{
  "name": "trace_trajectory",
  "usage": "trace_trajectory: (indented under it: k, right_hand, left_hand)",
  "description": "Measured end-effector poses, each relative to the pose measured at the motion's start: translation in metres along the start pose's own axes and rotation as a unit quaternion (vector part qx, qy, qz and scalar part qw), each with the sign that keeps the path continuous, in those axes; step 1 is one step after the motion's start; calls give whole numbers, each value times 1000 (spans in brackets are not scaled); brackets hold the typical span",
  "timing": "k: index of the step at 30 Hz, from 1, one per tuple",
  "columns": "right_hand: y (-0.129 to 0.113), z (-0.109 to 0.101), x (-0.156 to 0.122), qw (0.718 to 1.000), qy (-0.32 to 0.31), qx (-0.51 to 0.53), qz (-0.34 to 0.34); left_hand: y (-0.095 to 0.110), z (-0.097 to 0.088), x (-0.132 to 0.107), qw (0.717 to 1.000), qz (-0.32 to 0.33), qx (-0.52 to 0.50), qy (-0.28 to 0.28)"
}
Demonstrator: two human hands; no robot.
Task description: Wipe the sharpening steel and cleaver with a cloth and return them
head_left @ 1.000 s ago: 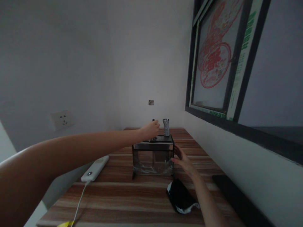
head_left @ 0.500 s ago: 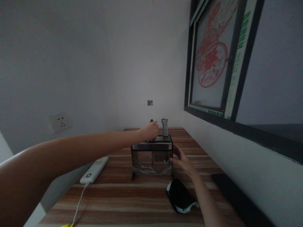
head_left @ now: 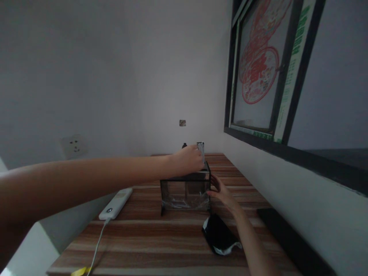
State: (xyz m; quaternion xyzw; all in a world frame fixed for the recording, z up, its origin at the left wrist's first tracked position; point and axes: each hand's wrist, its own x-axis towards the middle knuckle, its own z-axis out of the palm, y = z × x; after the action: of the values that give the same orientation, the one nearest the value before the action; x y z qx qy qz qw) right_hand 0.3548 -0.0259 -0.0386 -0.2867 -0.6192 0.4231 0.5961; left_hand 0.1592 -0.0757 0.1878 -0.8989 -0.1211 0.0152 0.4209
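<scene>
A small clear tank with a black frame (head_left: 185, 194) stands on the striped wooden table (head_left: 161, 237). My left hand (head_left: 188, 160) reaches over its top, fingers curled beside a small grey patterned can (head_left: 201, 150) standing on the lid; whether the fingers grip the can is unclear. A small dark knob (head_left: 184, 145) shows just behind the hand. My right hand (head_left: 220, 189) rests against the tank's right side, fingers spread and touching the frame.
A white power bank (head_left: 115, 203) with a cable lies left of the tank. A black pouch (head_left: 220, 239) lies near my right forearm. A dark flat object (head_left: 287, 241) runs along the right wall. A window frame is upper right, a wall socket (head_left: 73, 146) left.
My left hand has slid right across the tank's top, from the dark knob to the grey can. My right hand has stayed at the tank's side.
</scene>
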Motion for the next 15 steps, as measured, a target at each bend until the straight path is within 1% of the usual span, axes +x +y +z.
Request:
trace_trajectory:
  k: [2, 4, 6, 7, 8, 10, 12, 15]
  right_hand:
    - [0, 1, 0, 1000, 0, -4, -10]
    - [0, 1, 0, 1000, -1, -10, -13]
    - [-1, 1, 0, 1000, 1, -18, -14]
    - [-1, 1, 0, 1000, 2, -22, -17]
    - [-1, 0, 0, 1000, 3, -23, -21]
    - [0, 0, 0, 999, -5, -25, -33]
    - [1, -1, 0, 999, -11, -28, -41]
    - [4, -1, -2, 999, 10, -36, -31]
  left_hand:
    - [7, -19, -2, 999, 20, -24, 28]
    - [16, -31, -5, 996, 35, -72, 49]
    - [28, -32, -9, 988, 45, -135, 67]
    - [37, -26, -11, 982, 47, -168, 75]
    - [47, -17, -12, 976, 43, -199, 83]
    - [74, 11, -15, 962, 23, -258, 83]
    - [107, 48, -17, 945, -7, -319, 73]
    - [154, 100, -17, 909, -89, -403, 64]
